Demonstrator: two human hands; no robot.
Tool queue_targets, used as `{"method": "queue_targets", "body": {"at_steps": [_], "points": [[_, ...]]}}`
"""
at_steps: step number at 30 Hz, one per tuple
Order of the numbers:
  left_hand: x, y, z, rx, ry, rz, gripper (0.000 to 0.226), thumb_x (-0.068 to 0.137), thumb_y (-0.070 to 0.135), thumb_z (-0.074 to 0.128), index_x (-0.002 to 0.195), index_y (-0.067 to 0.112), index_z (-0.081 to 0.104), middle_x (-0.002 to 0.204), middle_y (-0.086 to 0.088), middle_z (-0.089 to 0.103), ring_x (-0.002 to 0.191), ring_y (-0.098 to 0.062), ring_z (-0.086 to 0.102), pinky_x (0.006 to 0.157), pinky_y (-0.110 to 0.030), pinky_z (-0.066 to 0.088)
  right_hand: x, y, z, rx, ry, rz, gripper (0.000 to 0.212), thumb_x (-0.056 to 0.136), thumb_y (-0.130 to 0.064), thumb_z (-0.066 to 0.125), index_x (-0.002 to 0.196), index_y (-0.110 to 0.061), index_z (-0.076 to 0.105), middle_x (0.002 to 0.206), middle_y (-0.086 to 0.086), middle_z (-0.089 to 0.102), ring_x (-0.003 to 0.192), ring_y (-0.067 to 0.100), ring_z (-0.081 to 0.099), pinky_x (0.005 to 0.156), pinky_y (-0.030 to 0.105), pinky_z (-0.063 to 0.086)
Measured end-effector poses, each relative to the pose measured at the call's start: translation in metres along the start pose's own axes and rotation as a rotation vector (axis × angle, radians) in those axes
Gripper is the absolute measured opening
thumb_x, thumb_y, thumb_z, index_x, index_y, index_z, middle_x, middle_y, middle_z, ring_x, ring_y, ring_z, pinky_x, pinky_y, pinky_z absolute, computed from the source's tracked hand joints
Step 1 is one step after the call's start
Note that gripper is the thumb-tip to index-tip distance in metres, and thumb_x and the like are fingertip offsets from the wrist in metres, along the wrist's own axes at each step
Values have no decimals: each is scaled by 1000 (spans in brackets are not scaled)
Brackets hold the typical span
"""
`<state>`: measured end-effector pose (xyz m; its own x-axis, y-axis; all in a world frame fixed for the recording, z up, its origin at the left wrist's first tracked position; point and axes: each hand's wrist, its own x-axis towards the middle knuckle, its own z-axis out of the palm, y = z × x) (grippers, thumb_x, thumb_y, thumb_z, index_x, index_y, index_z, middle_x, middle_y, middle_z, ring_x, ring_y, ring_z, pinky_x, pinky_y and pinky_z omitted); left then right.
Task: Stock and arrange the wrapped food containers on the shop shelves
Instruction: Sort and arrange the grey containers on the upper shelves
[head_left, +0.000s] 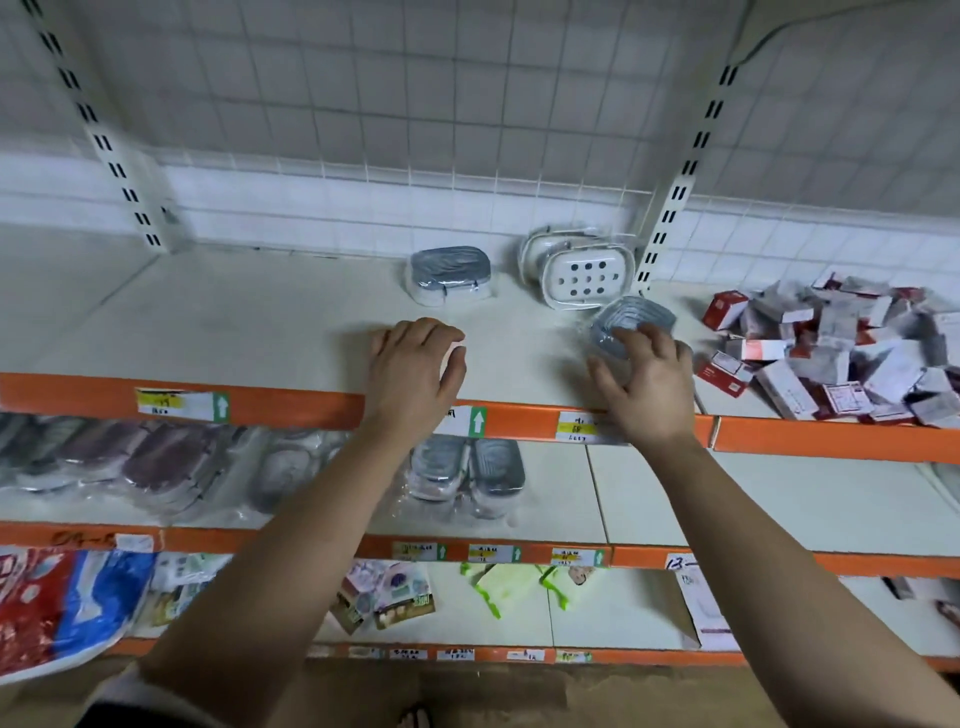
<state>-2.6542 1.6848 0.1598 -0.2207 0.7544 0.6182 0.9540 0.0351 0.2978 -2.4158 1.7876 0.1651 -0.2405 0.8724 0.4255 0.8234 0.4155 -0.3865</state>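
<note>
Metal shop shelving: 3 tiers of cream shelves (208, 322), each w/ an orange front strip (311, 408) carrying white/yellow price labels (182, 405), some w/ green arrows. White slotted left upright (104, 140) & right upright (685, 166) rise at the back, leaning inward in the wide-angle view. Behind them a wire grid panel (415, 104) over a white tiled wall (779, 234). Thin dark cable (779, 31) top right. Floor (519, 696) at btm edge brownish, blurred. Light soft & even, approx. from above.
</note>
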Motion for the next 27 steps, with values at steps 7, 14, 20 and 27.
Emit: {"method": "queue_targets", "body": {"at_steps": [7,14,20,27], "points": [[58,-37,37,-18,-107,12,32,88,27,52,110,12,70,109,-7,67,103,-32,60,89,-42,41,40,-2,30,-132,-61,185,59,91,-57,51,142,-28,45,151,6,38,137,38,24,104,54,34],[109,-73,67,-55,-196,-2,45,83,29,49,120,8,64,127,-13,59,126,-37,48,103,-45,38,35,5,44,-29,179,98,44,77,-52,61,98,-14,68,110,7,67,116,39,47,91,43,45],[144,-88,85,-81,-441,-154,60,83,25,64,141,23,48,157,-5,29,148,-34,13,116,-46,17,35,6,45,-92,194,155,63,71,-69,53,102,-16,64,114,9,60,104,37,47,88,41,41],[147,-92,70,-186,-498,-68,75,59,41,55,131,20,60,138,-9,49,129,-26,45,109,-26,21,36,5,45,-47,111,213,52,76,-52,69,113,-17,57,123,12,51,105,40,49,79,42,44]]}}
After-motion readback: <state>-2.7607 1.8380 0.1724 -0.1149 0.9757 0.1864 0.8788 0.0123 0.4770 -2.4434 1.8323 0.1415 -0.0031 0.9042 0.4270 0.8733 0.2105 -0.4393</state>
